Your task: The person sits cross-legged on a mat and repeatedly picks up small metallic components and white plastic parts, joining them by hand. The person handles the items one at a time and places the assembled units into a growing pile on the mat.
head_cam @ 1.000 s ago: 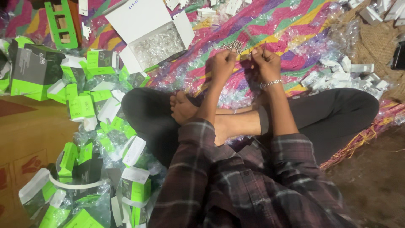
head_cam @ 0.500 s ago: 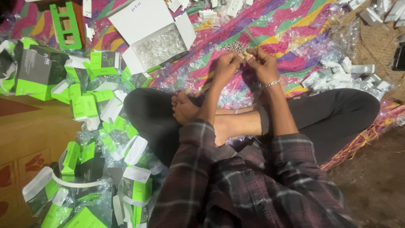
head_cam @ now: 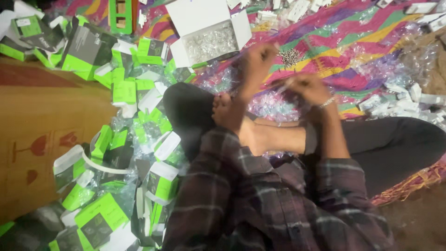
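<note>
I sit cross-legged on a colourful striped mat (head_cam: 353, 42). My left hand (head_cam: 258, 60) is stretched forward, blurred by motion, near a small heap of metal screws (head_cam: 290, 56) and just below an open white box (head_cam: 209, 35) of small clear-bagged parts. My right hand (head_cam: 306, 88), with a bracelet at the wrist, is curled around a thin pale object (head_cam: 284, 85) that is too blurred to identify. Crumpled clear plastic bags (head_cam: 274, 104) lie under both hands.
A pile of green-and-white cartons (head_cam: 125, 139) spreads along my left. A brown cardboard sheet (head_cam: 42, 130) lies further left. White plastic parts (head_cam: 409, 97) are scattered on the right, and a green plastic frame (head_cam: 121, 16) sits at the top.
The view has shifted and blurred. My left hand has moved forward and left, away from the right hand, toward the screws and white box. The hands were together before.
</note>
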`<move>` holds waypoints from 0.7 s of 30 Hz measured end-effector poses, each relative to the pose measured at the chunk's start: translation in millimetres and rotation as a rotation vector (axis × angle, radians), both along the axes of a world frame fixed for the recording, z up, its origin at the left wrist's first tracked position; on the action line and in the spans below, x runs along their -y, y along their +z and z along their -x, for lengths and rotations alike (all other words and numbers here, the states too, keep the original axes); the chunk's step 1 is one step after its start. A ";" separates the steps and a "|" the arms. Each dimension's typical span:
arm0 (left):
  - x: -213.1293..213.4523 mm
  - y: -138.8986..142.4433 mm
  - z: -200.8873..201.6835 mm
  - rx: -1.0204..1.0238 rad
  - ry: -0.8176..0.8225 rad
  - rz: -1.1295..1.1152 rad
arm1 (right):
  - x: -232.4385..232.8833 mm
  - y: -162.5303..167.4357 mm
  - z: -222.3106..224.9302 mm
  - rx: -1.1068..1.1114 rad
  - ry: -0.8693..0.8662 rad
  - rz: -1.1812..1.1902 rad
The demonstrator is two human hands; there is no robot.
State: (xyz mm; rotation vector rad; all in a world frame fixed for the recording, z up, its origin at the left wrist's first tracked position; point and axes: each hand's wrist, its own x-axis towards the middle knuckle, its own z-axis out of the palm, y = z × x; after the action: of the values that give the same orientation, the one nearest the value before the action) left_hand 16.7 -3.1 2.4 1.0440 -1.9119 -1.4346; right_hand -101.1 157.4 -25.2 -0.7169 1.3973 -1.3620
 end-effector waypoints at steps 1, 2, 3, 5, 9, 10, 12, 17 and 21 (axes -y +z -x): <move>22.1 4.1 -3.3 -0.045 0.033 0.061 | 0.9 2.2 -4.8 -0.191 0.185 -0.080; 43.2 7.1 -7.3 -0.026 0.074 0.124 | 2.2 4.4 -8.0 -0.281 0.115 -0.044; 63.5 9.0 -12.2 -0.007 0.114 0.188 | 3.4 6.4 -9.9 -0.369 0.043 -0.007; 93.3 8.5 -23.8 0.218 0.306 0.258 | 5.6 8.5 -6.5 -0.379 -0.141 0.001; 107.8 2.0 -42.4 0.526 0.205 0.547 | 5.5 3.0 10.5 -0.265 -0.435 -0.091; 104.6 -2.2 -45.3 0.506 0.217 0.502 | 5.4 -0.4 11.3 -0.282 -0.470 -0.120; 101.6 -6.0 -44.8 0.519 0.238 0.376 | 6.6 -6.8 9.0 -0.355 -0.435 -0.036; 100.4 -11.4 -46.5 0.353 0.371 0.241 | 7.4 -7.9 -0.6 -0.190 -0.335 -0.102; 97.6 -11.2 -50.2 0.070 0.401 0.237 | 8.9 8.3 -2.3 -0.088 -0.281 -0.074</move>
State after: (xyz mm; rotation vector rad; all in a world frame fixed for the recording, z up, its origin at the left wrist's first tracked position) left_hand 66.9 -100.7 -8.8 1.2844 -1.7404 -0.9362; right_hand -98.8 148.5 -16.9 -0.5522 1.6571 -1.4995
